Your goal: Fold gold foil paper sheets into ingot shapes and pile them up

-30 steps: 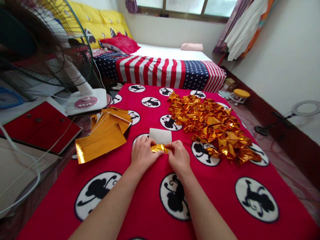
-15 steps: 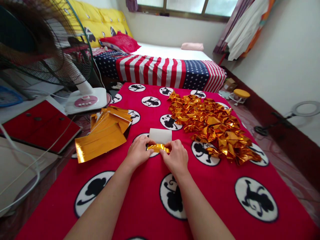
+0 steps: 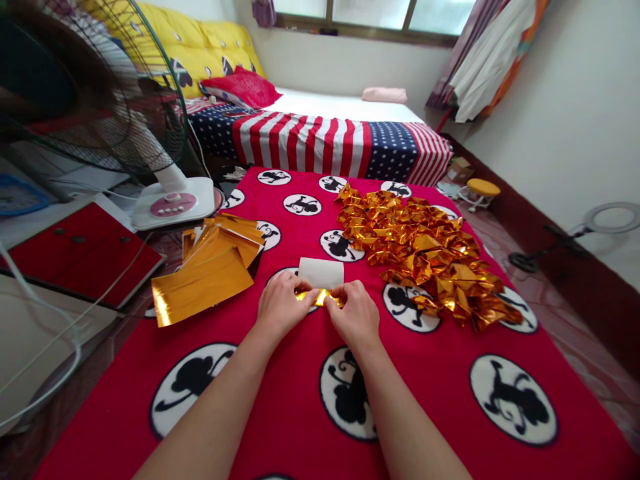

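A sheet of gold foil paper [image 3: 321, 272] lies at the middle of the red patterned cloth [image 3: 280, 400]. Its pale back faces up at the far part, and the near edge is rolled or folded over to show gold. My left hand [image 3: 285, 298] pinches the left end of that gold fold, thumb along it. On the right end, my right hand [image 3: 354, 308] grips with bent fingers. Flat gold foil sheets [image 3: 203, 287] are fanned in a loose stack to the left. Many folded gold paper pieces [image 3: 425, 250] are heaped in rows on the right.
An electric fan [image 3: 173, 200] stands at the left beside a red panel [image 3: 80, 250] and a white cable. Beyond the cloth is a bed [image 3: 320, 140] with a stars-and-stripes cover. A yellow stool [image 3: 483, 188] and a ring light [image 3: 613, 217] are at the right.
My left thumb has slid right along the gold fold, nearer the right thumb, and covers more of it. The sheet and the piles stay where they were.
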### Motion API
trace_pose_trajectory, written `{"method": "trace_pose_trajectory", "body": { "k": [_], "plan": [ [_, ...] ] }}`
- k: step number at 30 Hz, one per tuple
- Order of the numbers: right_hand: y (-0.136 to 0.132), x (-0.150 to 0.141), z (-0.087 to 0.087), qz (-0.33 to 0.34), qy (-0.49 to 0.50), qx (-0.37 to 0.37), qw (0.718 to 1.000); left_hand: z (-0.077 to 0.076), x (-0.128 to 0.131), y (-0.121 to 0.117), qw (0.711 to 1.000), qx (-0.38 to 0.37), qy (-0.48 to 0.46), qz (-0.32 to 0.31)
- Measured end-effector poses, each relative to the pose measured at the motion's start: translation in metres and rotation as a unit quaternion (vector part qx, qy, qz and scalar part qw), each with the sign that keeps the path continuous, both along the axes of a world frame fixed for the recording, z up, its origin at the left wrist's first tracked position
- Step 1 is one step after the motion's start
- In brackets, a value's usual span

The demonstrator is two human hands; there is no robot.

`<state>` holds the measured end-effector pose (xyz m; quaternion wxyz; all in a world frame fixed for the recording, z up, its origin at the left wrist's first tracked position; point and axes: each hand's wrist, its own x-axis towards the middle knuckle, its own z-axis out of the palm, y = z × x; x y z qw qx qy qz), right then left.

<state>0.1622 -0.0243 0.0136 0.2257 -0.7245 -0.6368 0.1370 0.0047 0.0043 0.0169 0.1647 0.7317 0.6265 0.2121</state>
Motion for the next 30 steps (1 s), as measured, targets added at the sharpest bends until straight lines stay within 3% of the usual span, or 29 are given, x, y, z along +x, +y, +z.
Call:
{"method": "trace_pose_trajectory", "body": {
  "k": [4,10,15,18,20,22,25,30],
  "plan": [
    [-0.001,-0.008,-0.001,-0.011,-0.072,0.029,0.997,-0.001,0.010,-0.007,0.996,0.041,0.073,0.038],
    [-0.002,0.005,-0.006,0.014,-0.009,0.020,1.000,-0.005,0.004,-0.007,0.996,0.026,0.079,0.012],
    [-0.011,-0.004,-0.005,0.010,-0.003,0.110,0.994,-0.007,0.002,-0.005,0.997,0.030,0.074,0.003],
    [-0.019,-0.026,-0.003,0.091,0.014,0.153,0.984,-0.009,0.001,-0.004,0.996,0.026,0.086,-0.008],
    [-0.022,-0.042,-0.004,0.177,0.026,0.116,0.977,-0.010,0.000,-0.003,0.995,0.021,0.096,-0.009],
    [-0.024,-0.054,-0.007,0.218,0.039,0.068,0.973,-0.009,0.000,-0.003,0.995,0.014,0.100,-0.002],
    [-0.025,-0.056,-0.011,0.221,0.027,0.025,0.975,-0.008,-0.001,-0.003,0.995,0.010,0.095,-0.002],
    [-0.031,-0.031,-0.012,0.205,-0.049,-0.010,0.978,-0.009,-0.001,-0.003,0.997,0.025,0.074,-0.014]
  ]
}}
